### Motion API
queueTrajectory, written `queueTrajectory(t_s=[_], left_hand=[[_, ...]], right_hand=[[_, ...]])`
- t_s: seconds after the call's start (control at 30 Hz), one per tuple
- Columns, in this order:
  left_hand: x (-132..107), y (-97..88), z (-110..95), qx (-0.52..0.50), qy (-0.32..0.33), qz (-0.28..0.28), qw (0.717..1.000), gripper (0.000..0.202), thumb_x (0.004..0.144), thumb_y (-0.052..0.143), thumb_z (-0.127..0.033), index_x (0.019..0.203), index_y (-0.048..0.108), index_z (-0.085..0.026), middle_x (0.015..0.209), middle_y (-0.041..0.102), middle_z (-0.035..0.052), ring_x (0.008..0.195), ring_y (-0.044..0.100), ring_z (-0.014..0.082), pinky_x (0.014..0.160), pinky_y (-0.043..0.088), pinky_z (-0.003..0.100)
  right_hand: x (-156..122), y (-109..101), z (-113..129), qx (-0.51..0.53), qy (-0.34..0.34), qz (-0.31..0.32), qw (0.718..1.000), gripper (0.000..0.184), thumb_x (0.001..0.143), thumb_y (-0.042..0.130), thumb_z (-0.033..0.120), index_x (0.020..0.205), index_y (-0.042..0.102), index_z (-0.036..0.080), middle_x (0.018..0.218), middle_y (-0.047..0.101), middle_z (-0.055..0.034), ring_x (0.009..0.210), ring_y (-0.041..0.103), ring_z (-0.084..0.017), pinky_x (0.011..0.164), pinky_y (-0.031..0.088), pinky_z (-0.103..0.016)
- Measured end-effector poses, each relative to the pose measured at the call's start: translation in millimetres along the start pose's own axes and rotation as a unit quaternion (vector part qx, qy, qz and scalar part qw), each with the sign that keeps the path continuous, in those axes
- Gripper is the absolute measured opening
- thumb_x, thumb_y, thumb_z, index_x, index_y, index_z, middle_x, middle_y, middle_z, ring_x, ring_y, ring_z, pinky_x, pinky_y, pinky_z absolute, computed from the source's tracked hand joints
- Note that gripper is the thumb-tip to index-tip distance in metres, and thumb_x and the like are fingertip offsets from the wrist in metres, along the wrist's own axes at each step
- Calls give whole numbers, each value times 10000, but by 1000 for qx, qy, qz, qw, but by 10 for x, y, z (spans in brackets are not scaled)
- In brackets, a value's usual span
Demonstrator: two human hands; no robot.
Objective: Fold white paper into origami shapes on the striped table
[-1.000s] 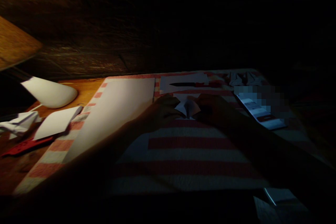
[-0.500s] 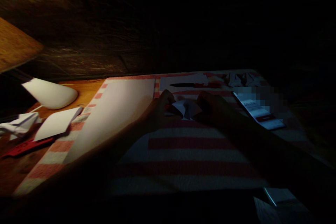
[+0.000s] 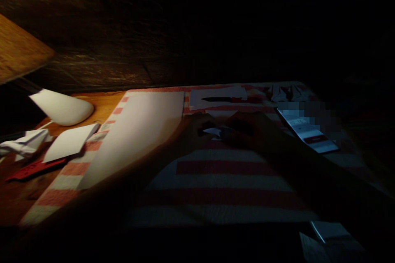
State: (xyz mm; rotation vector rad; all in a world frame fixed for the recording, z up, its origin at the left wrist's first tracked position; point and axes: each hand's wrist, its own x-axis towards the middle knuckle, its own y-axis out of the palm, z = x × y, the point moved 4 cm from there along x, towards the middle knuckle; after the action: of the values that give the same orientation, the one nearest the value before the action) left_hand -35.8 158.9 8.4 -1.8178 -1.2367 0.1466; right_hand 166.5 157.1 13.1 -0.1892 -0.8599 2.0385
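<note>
A small folded paper is between my two hands, low over a red-and-white striped cloth. My left hand is closed on the paper's left side. From the other side my right hand grips it, fingers curled over most of it. Only a pale curved edge shows; the rest is hidden by fingers and shadow. Just beyond the hands lies a knife with a dark blade and reddish handle, resting on a sheet of paper.
A large white sheet lies left on the cloth. A lit phone is at right, with two folded paper shapes behind it. Far left are a lamp, a curled paper, a folded paper and a red object.
My hands have come closer together, and the paper between them shows less, its edges now covered by fingers. The whole view has shifted slightly.
</note>
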Motion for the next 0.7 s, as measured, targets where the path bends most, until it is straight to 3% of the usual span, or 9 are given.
queueTrajectory(t_s=[0.27, 0.43, 0.7], left_hand=[[-11, -17, -38, 6, 38, 17, 999, 267, 752, 752, -187, 1014, 701, -180, 968, 742, 52, 882, 701, 197, 770, 556, 331], [-1, -23, -47, -2, 54, 14, 998, 209, 786, 738, -168, 989, 689, -167, 986, 705, 66, 923, 678, 199, 792, 542, 332], [-8, 80, -47, 26, 79, 40, 996, 154, 812, 693, -170, 945, 617, -190, 995, 663, 57, 955, 632, 217, 829, 521, 374]], right_hand=[[24, 27, -39, -24, -4, 6, 1000, 289, 864, 734, 412, 1033, 694, 181, 931, 744, -57, 769, 672, -202, 645, 466, -297], [52, 12, -16, -90, -60, 0, 994, 266, 821, 771, 335, 1001, 689, 158, 947, 685, -78, 803, 623, -206, 683, 452, -313], [67, 50, -1, -108, -80, -1, 991, 244, 822, 758, 324, 976, 660, 162, 919, 647, -67, 794, 593, -199, 697, 431, -315]])
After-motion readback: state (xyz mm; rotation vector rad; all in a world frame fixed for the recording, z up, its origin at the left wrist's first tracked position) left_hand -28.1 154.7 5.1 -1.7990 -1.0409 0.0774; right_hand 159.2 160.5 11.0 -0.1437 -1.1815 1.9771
